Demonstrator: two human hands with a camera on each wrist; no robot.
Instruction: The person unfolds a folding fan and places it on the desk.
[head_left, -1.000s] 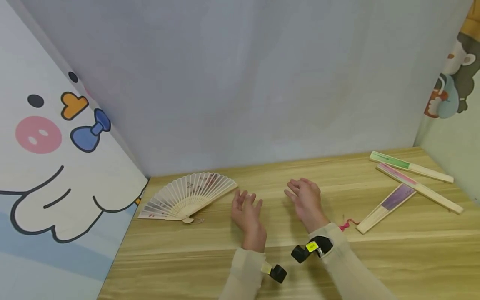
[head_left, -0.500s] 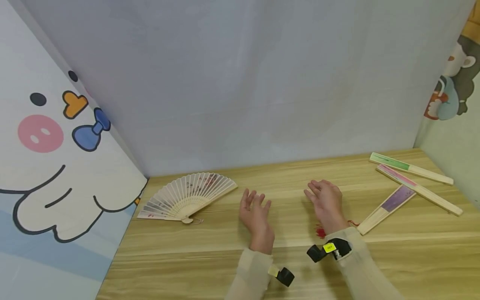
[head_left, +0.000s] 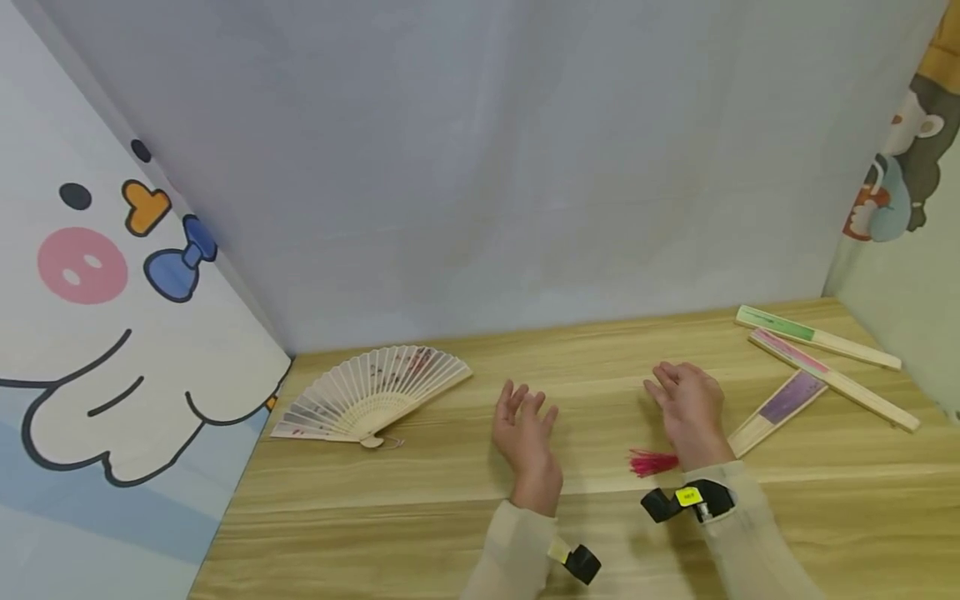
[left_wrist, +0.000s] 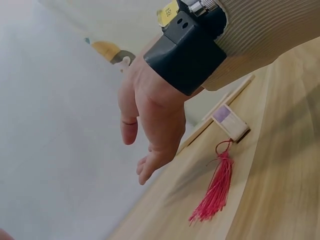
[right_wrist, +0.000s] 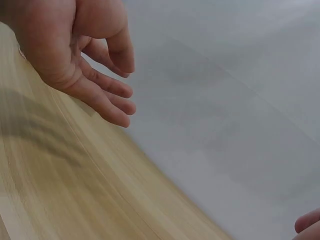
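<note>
My left hand hovers over the middle of the table with relaxed fingers and holds nothing. It is to the right of a spread folding fan with pale ribs and a reddish flower print. Farther right, my right hand also holds nothing, its fingers loosely bent. Near its wrist lies a red tassel, tied to a folded purple fan partly hidden by that hand. The left wrist view shows my right hand above the table by the tassel; the right wrist view shows my left hand.
A folded pink fan lies across the purple fan's end, and a folded green fan lies behind it. A grey backdrop stands along the wooden table's back edge, with cartoon-printed panels at the sides.
Both hands have moved right, the right hand farther, so it now covers part of the purple fan. The tassel has come into view left of its wrist. The fans stay in place.
</note>
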